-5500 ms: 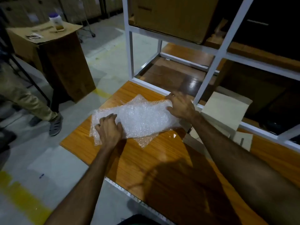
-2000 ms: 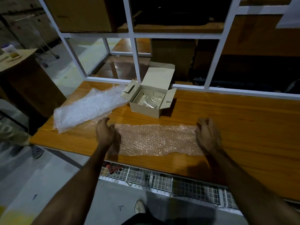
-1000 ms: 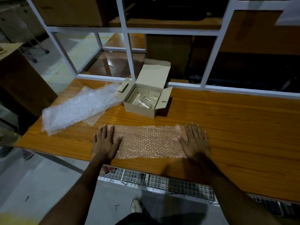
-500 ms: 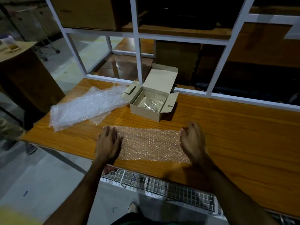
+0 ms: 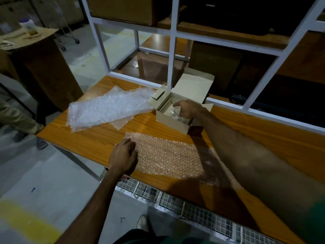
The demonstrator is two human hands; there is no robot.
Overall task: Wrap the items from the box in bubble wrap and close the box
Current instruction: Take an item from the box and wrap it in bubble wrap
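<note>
A small open cardboard box (image 5: 173, 121) stands on the wooden table (image 5: 263, 131), its lid flap up against the white frame. Clear glass items (image 5: 171, 111) lie inside it. My right hand (image 5: 187, 108) reaches into the box from the right, fingers bent down over the glass; whether they hold a piece is hidden. One bubble wrap sheet (image 5: 168, 155) lies flat near the table's front edge. My left hand (image 5: 123, 156) rests on that sheet's left end with loosely bent fingers.
A pile of more bubble wrap (image 5: 107, 109) lies at the table's left end. A white metal shelf frame (image 5: 171, 50) rises just behind the box. A tall cardboard carton (image 5: 40, 55) with a bottle (image 5: 29, 27) stands on the floor at left, beside a person's leg (image 5: 15, 118).
My right hand has left the right end of the flat sheet and moved up into the open box. My left hand stays on the sheet's left end.
</note>
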